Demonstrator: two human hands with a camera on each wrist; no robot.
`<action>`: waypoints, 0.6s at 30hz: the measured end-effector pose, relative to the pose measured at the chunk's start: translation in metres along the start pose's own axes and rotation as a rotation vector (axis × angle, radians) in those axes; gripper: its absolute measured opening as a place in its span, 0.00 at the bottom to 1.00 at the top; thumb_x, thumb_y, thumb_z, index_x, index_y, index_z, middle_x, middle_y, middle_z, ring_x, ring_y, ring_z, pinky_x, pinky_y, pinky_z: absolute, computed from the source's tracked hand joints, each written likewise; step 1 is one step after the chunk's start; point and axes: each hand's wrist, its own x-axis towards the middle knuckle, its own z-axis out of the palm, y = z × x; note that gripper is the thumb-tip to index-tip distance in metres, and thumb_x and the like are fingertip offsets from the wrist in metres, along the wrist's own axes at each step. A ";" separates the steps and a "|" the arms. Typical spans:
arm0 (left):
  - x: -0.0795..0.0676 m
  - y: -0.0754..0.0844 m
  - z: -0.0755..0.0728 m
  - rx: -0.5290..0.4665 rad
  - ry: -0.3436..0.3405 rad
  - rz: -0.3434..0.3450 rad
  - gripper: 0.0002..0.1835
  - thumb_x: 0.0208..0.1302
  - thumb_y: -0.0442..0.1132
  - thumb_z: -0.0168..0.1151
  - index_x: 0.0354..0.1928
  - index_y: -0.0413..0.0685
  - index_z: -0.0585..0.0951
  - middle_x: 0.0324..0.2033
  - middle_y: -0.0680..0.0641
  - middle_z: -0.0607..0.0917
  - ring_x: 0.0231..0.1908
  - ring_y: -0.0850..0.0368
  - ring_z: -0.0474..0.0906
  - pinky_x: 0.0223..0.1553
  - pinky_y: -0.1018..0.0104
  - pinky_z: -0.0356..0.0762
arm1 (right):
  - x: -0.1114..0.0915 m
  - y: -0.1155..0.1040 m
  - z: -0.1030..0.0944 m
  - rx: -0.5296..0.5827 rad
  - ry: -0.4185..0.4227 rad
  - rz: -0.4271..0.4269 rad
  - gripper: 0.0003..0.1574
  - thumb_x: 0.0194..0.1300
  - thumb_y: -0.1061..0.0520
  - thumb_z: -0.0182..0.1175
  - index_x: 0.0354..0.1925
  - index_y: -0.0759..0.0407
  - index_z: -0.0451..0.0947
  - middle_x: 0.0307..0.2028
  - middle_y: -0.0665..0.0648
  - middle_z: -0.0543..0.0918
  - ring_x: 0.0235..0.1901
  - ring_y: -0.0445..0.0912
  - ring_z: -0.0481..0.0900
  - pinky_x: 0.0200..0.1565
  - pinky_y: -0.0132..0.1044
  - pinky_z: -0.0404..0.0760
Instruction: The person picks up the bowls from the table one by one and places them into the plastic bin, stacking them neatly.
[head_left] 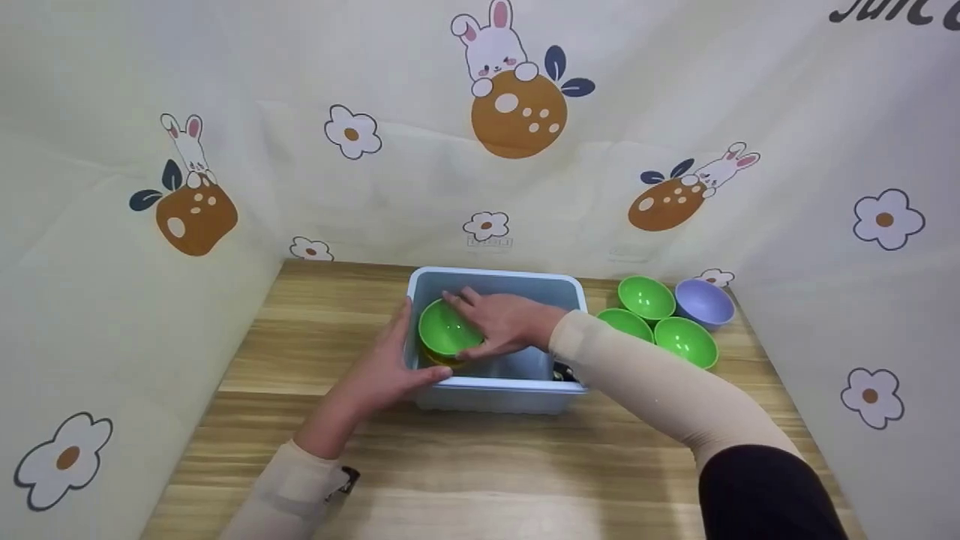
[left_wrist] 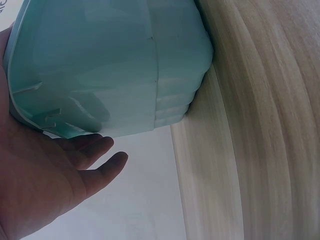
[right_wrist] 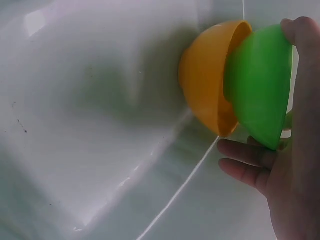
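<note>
A light blue plastic bin (head_left: 491, 401) stands on the wooden table. Inside it, at the left end, my right hand (head_left: 514, 322) grips a green bowl (head_left: 446, 328) across the rim. In the right wrist view, the green bowl's base sits partly within an orange bowl (right_wrist: 205, 75), tilted in its mouth. My left hand (head_left: 379, 375) rests against the bin's front left corner, thumb on the front rim and fingers spread along the left side. The left wrist view shows these fingers (left_wrist: 102, 175) fairly straight beside the bin's wall.
At the bin's right, a purple bowl (head_left: 705, 302) stands with several green bowls (head_left: 686, 343), one partly behind my right sleeve. A small dark object (head_left: 562, 371) lies in the bin's front right corner, mostly hidden. Printed cloth walls (head_left: 390, 195) border the table (head_left: 480, 480).
</note>
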 end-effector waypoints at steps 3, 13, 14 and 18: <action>0.000 0.000 0.000 -0.004 -0.003 -0.005 0.79 0.54 0.78 0.77 0.91 0.54 0.37 0.90 0.42 0.41 0.87 0.36 0.45 0.81 0.33 0.54 | 0.000 0.000 0.001 -0.001 -0.014 0.012 0.74 0.69 0.13 0.47 0.92 0.53 0.39 0.82 0.70 0.61 0.63 0.56 0.82 0.70 0.50 0.81; 0.001 -0.001 0.000 0.018 -0.002 -0.004 0.76 0.58 0.74 0.78 0.91 0.52 0.38 0.90 0.41 0.42 0.86 0.35 0.45 0.81 0.32 0.54 | 0.002 -0.002 0.005 -0.011 -0.055 0.031 0.73 0.70 0.13 0.45 0.92 0.53 0.37 0.84 0.72 0.57 0.69 0.60 0.80 0.73 0.51 0.78; 0.001 -0.001 0.000 0.020 0.001 -0.001 0.76 0.59 0.73 0.78 0.91 0.52 0.38 0.89 0.41 0.42 0.86 0.35 0.45 0.81 0.32 0.54 | 0.002 -0.002 0.005 -0.012 -0.054 0.031 0.73 0.70 0.13 0.45 0.92 0.53 0.37 0.84 0.73 0.57 0.68 0.60 0.81 0.73 0.51 0.78; 0.001 -0.001 0.000 0.029 0.006 0.007 0.75 0.60 0.70 0.79 0.91 0.49 0.38 0.89 0.39 0.43 0.86 0.35 0.45 0.82 0.34 0.53 | 0.005 -0.003 0.009 -0.033 -0.048 0.014 0.73 0.71 0.14 0.47 0.91 0.56 0.39 0.81 0.74 0.61 0.62 0.59 0.84 0.70 0.50 0.81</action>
